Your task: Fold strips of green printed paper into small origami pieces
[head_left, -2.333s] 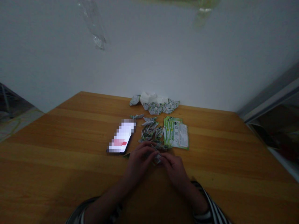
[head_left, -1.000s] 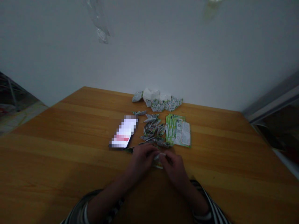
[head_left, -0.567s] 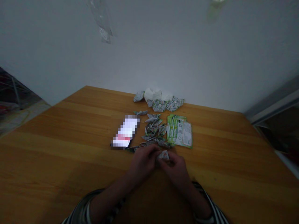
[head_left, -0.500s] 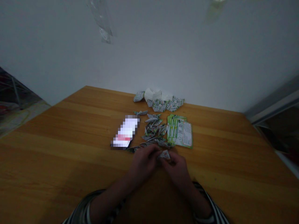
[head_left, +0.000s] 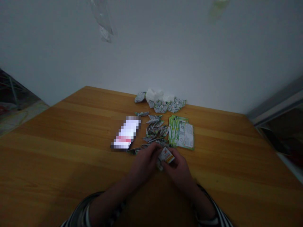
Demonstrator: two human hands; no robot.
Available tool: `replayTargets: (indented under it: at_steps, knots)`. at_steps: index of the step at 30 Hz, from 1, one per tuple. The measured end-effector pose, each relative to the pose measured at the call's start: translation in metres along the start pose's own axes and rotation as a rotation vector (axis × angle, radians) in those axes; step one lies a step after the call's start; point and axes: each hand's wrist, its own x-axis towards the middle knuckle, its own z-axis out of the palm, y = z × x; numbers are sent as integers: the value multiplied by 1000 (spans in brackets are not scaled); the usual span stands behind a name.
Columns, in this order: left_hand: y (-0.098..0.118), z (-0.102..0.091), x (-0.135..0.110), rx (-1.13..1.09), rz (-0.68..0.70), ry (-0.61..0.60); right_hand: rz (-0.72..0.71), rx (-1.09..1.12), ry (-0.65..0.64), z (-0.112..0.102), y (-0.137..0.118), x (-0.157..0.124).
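Note:
A small folded piece of printed paper point(head_left: 167, 155), white with orange and red marks, is held between my two hands. My left hand point(head_left: 147, 160) pinches its left side, fingers closed. On the right edge, the thumb and fingers of my right hand point(head_left: 179, 164) grip it. Part of the paper hangs below, between the thumbs. Just beyond my hands lie several folded paper pieces point(head_left: 155, 129), grey and green with print. A fanned stack of green and white printed sheets point(head_left: 183, 134) lies to their right.
A phone with a lit, blurred screen point(head_left: 127, 130) lies left of the folded pieces. Against the wall point(head_left: 151, 47) sit larger folded paper shapes point(head_left: 161, 106) and crumpled white tissue point(head_left: 153, 95). All rest on a wooden table point(head_left: 71, 132). A clear plastic strip point(head_left: 104, 28) hangs on the wall.
The paper between my hands has turned and opened out, showing a larger printed face and a part below the thumbs. Both hands stay in nearly the same place.

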Motion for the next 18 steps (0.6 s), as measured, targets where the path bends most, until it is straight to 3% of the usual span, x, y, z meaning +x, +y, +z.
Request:
replayTargets:
  at_steps: [4,12,18]
  knots:
    - [0,-2,3,-99,10,-22,15,-17,-84,-9,0,1]
    - [1,0,1,-187,-7,84,72,140,122,-3,-1,1]
    - [-1,-2,3,-122,16,100,29,101,10,-1,2,-4]
